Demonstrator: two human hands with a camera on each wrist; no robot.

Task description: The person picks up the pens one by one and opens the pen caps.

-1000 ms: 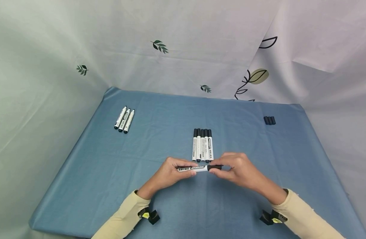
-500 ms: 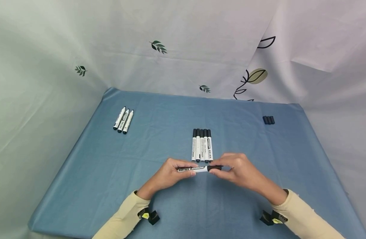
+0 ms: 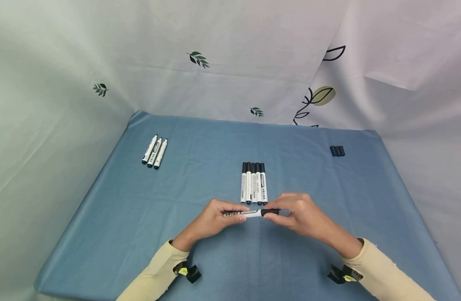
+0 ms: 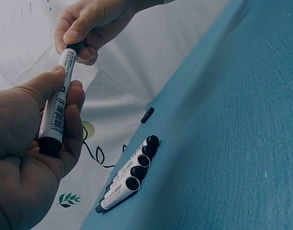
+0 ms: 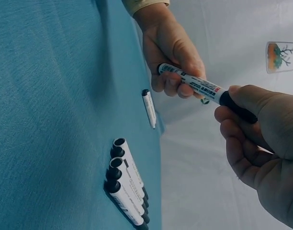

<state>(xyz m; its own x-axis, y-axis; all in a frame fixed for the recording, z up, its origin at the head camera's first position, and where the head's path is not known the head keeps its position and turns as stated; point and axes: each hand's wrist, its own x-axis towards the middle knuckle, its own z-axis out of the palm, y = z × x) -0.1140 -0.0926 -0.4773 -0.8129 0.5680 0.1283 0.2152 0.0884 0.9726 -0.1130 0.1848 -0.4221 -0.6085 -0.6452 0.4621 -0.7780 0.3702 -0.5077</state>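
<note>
Head view shows the left hand [image 3: 215, 216] curled round a marker [image 3: 251, 213] over the counter [image 3: 200, 179], right hand [image 3: 299, 213] pinching its cap [image 3: 270, 212], 5 capped markers [image 3: 253, 188] just beyond at 12 o'clock, 3 uncapped markers [image 3: 154, 153] at 10, 3 loose caps [image 3: 337, 151] at 2.

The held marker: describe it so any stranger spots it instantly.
On the blue cloth, find the row of five capped markers. Close to their near ends, the held marker runs sideways from left hand to right hand. Unlike those five, lying side by side, it is gripped crosswise.
</note>
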